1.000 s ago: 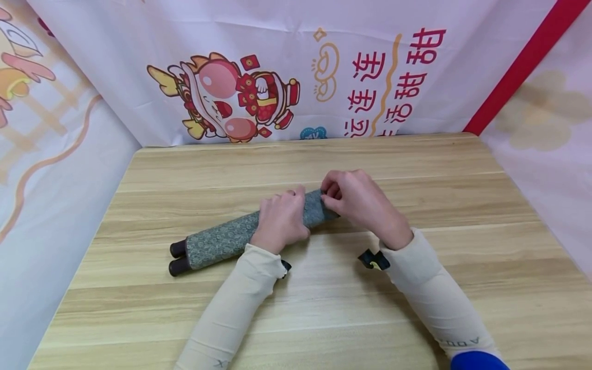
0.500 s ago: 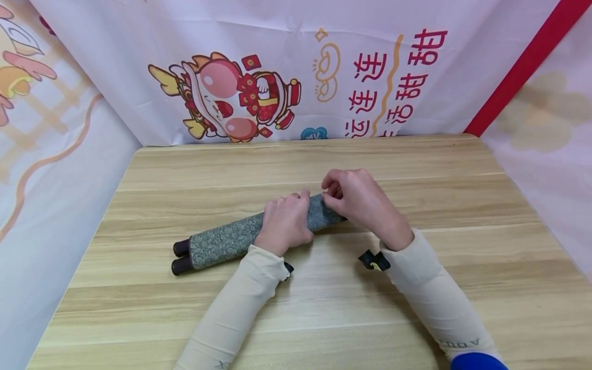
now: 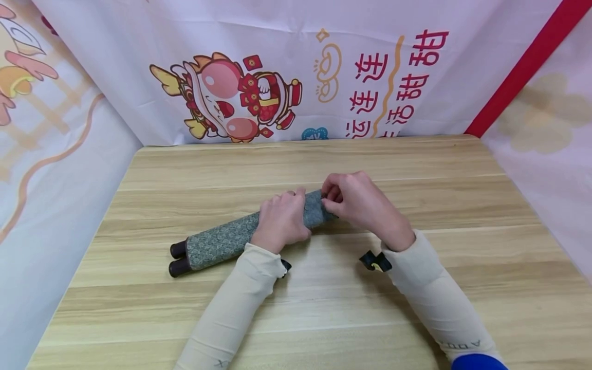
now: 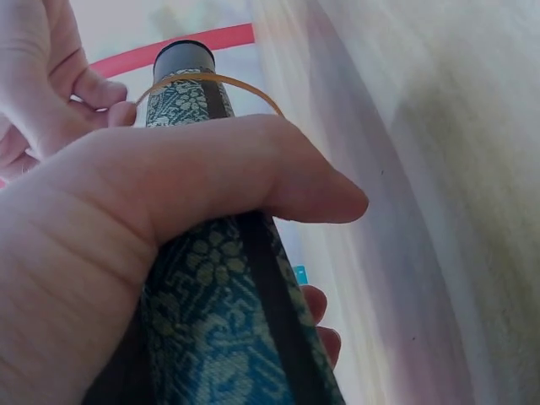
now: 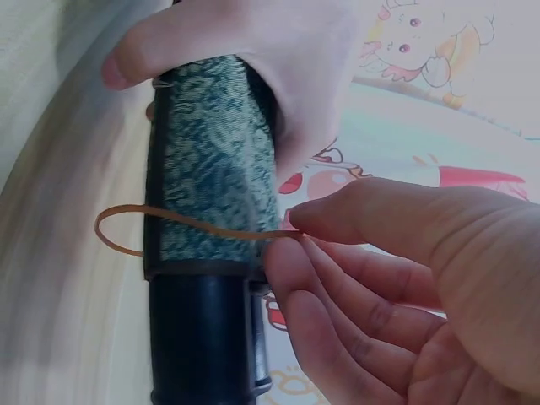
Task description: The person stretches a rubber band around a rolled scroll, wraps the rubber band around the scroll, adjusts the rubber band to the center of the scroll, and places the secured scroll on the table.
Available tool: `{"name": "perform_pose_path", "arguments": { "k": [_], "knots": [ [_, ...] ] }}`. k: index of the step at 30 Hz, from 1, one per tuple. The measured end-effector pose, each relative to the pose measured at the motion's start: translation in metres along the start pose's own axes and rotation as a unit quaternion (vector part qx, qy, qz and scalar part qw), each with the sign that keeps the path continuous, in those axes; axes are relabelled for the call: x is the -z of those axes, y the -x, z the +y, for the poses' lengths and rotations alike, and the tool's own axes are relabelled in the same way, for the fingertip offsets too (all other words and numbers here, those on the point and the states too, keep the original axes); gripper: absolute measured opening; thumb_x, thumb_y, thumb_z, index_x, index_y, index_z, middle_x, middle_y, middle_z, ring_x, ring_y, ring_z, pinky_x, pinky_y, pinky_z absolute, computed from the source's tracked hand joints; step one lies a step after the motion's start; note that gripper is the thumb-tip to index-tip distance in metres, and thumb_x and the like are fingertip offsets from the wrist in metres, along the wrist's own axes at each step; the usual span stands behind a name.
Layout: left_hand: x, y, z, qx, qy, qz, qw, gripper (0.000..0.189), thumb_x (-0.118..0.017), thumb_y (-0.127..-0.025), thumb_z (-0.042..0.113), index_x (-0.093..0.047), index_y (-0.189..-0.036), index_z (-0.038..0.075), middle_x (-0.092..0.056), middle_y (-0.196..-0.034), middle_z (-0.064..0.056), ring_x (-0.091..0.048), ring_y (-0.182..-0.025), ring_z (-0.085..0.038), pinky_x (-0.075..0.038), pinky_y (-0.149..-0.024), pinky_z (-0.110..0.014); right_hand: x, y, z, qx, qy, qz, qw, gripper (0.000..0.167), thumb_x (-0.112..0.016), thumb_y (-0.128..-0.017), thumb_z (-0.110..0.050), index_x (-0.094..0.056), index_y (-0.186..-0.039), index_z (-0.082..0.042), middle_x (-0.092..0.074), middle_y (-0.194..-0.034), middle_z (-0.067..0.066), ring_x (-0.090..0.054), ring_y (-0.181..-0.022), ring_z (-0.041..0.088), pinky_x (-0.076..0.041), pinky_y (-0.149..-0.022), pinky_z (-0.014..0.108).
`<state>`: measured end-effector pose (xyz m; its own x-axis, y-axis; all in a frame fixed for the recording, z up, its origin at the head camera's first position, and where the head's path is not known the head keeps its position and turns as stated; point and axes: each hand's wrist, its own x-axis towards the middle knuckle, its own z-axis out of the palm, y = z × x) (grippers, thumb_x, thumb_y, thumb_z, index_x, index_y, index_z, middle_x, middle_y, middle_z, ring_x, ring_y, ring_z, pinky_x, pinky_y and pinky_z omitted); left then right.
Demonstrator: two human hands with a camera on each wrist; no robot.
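A rolled scroll (image 3: pixel 222 240) in grey-green patterned brocade lies slantwise on the table, two dark roller knobs (image 3: pixel 179 259) sticking out at its left end. My left hand (image 3: pixel 281 222) grips it around the middle, with the thumb across the brocade (image 4: pixel 211 329) in the left wrist view. Near the scroll's other end, my right hand (image 3: pixel 358 200) pinches a thin tan rubber band (image 5: pixel 181 219) between thumb and forefinger. The band runs across the brocade close to its dark border, and a loop of it stands out past the far side. The right hand hides that end in the head view.
The wood-grain table (image 3: pixel 324 318) reaches back to a white printed cloth (image 3: pixel 324 15) hanging behind it. More cloth hangs at the left and right sides. A dark strap piece (image 3: pixel 375 261) shows at the right wrist.
The scroll and my left hand shifted slightly right half a second ago, and are now back to the left. My right hand keeps its pinch in nearly the same place.
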<state>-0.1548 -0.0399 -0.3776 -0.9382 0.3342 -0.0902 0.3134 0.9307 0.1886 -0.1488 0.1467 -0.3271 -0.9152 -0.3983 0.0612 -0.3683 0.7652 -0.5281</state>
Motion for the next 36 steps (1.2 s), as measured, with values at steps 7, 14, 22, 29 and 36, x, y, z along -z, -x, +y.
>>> {"name": "perform_pose_path", "arguments": {
  "k": [7, 14, 22, 29, 36],
  "knots": [
    [0.0021, 0.0007, -0.0017, 0.002, 0.006, 0.006, 1.0, 0.076, -0.09, -0.074, 0.036, -0.056, -0.138, 0.014, -0.071, -0.109, -0.01, -0.071, -0.085, -0.035, -0.056, -0.066, -0.05, -0.0004, 0.0008, 0.0019, -0.022, -0.002, -0.016, 0.9996, 0.012, -0.081, -0.093, -0.014, -0.076, -0.103, -0.008, -0.077, -0.093, 0.005, -0.07, -0.08, 0.016, -0.063, -0.074, 0.031],
    [0.0005, 0.0001, -0.0024, 0.0, 0.001, 0.007, 1.0, 0.075, -0.089, -0.075, 0.037, -0.056, -0.138, 0.014, -0.071, -0.107, -0.009, -0.07, -0.082, -0.034, -0.054, -0.064, -0.048, -0.0023, 0.0025, 0.0028, -0.017, 0.023, -0.037, 0.9989, 0.013, -0.084, -0.091, -0.02, -0.074, -0.091, -0.012, -0.074, -0.082, 0.001, -0.066, -0.071, 0.013, -0.06, -0.068, 0.029],
    [-0.0005, 0.0001, -0.0028, -0.002, -0.002, 0.006, 1.0, 0.073, -0.088, -0.076, 0.034, -0.054, -0.138, 0.014, -0.071, -0.11, -0.01, -0.07, -0.084, -0.034, -0.055, -0.067, -0.049, -0.0052, 0.0018, 0.0011, -0.002, 0.045, -0.057, 0.9973, 0.012, -0.08, -0.095, -0.019, -0.073, -0.09, -0.012, -0.071, -0.08, 0.001, -0.062, -0.069, 0.014, -0.056, -0.065, 0.028],
    [-0.0017, 0.001, -0.0033, -0.009, -0.001, 0.011, 0.9999, 0.086, -0.086, -0.078, 0.034, -0.043, -0.15, 0.02, -0.067, -0.119, -0.011, -0.068, -0.084, -0.036, -0.054, -0.066, -0.05, -0.0044, 0.0001, -0.0002, 0.01, 0.034, -0.041, 0.9985, 0.009, -0.072, -0.098, -0.017, -0.071, -0.091, -0.012, -0.068, -0.081, 0.001, -0.06, -0.07, 0.015, -0.053, -0.065, 0.028],
    [-0.0033, 0.0001, -0.0021, -0.013, -0.007, 0.036, 0.9993, 0.08, -0.086, -0.076, 0.032, -0.049, -0.144, 0.014, -0.065, -0.127, -0.01, -0.068, -0.09, -0.034, -0.055, -0.069, -0.051, -0.0006, 0.0017, -0.001, 0.022, -0.061, -0.032, 0.9974, 0.009, -0.063, -0.103, -0.018, -0.067, -0.098, -0.011, -0.069, -0.087, 0.002, -0.061, -0.077, 0.016, -0.054, -0.07, 0.031]
  ]
}}
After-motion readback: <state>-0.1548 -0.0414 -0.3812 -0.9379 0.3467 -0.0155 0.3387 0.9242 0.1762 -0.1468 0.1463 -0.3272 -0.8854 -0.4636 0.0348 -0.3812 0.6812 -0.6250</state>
